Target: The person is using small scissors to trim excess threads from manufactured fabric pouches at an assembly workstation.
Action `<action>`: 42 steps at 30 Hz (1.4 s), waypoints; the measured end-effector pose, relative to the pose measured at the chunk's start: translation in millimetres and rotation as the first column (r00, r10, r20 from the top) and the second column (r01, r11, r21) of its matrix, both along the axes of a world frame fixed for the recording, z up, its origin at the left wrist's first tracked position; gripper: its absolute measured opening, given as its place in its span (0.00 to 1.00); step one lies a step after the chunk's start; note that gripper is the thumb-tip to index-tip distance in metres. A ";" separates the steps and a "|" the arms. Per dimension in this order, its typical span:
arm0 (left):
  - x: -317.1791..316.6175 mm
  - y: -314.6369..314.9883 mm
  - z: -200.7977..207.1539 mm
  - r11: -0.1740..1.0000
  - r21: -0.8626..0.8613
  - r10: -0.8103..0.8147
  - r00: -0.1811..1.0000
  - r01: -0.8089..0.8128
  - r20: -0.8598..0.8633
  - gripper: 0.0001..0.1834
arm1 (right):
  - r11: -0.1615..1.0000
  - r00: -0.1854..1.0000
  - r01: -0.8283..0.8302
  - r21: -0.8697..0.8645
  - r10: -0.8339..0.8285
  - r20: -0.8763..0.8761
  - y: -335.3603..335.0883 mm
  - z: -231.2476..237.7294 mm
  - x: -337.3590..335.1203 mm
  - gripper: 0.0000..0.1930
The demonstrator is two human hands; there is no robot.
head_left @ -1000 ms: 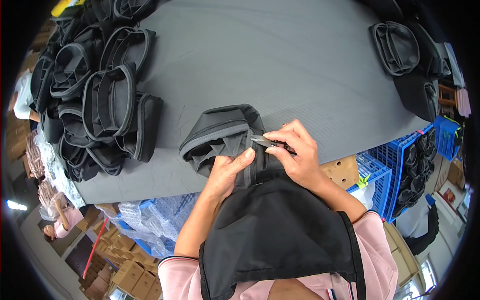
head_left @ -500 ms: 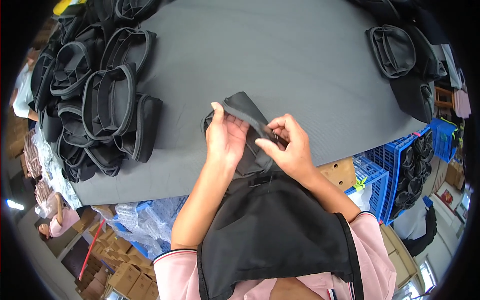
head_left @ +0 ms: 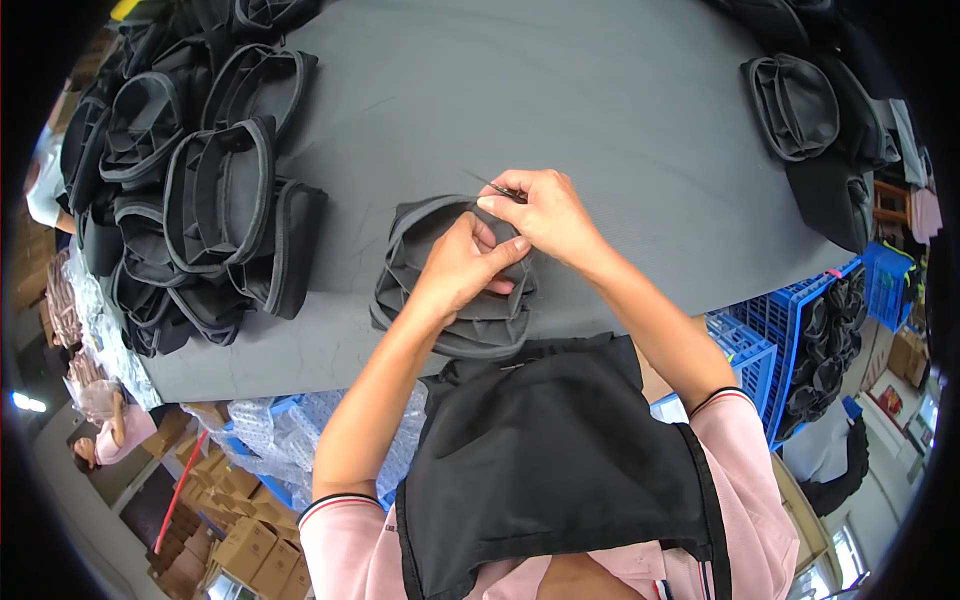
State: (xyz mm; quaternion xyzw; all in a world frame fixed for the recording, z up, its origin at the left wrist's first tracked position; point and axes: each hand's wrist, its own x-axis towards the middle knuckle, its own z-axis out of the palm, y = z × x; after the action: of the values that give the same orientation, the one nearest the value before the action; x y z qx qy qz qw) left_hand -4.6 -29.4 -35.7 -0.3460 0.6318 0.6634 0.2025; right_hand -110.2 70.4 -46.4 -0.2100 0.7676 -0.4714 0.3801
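A black fabric pouch (head_left: 408,275) with an open top and inner dividers lies on the grey table in front of me. Inside its opening is my left hand (head_left: 468,262), thumb and fingers closed on the pouch's cloth near the right rim. My right hand (head_left: 545,215) is at the far right of the rim, with small dark thread snips (head_left: 512,191) held in its curled fingers. Their thin point sticks out to the upper left. Whether the right fingertips also pinch the rim, I cannot tell.
Similar black pouches (head_left: 220,195) are heaped on the table's left. More pouches (head_left: 795,105) lie at the far right. Blue crates (head_left: 790,300) stand beyond the right edge, one filled with pouches. Bubble wrap (head_left: 265,435) and cardboard boxes (head_left: 245,555) are below left; another person (head_left: 125,430) is there.
The pouch has turned from a folded, tilted position to opening upward. My left hand has gone into it. My right hand has moved up and left, still with the snips.
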 end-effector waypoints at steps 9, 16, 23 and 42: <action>2.9 10.1 -2.9 0.948 -0.062 0.313 0.950 -0.312 0.003 0.18 | 0.961 0.941 0.209 -0.181 -0.248 -0.230 48.5 14.7 15.9 0.10; 7.4 15.3 -4.2 0.915 -0.023 0.401 0.915 -0.402 -0.037 0.16 | 0.998 0.995 0.064 -0.008 -0.063 0.073 90.3 9.5 49.4 0.15; 9.0 15.9 -3.5 0.909 0.002 0.415 0.907 -0.416 -0.068 0.15 | 0.994 0.984 -0.003 -0.113 0.023 0.176 85.7 -9.6 40.8 0.12; 12.4 12.5 -8.6 0.928 0.015 0.372 0.923 -0.372 -0.100 0.17 | 0.928 0.736 -0.374 0.004 0.299 -0.607 74.3 12.5 10.9 0.11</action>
State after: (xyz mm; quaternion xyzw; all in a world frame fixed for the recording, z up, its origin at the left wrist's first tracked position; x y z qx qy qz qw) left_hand 7.8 -16.8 -44.2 -0.4261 0.5654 0.7051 0.0401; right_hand -99.3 144.7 -33.9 -0.5050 0.7677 -0.3486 0.1844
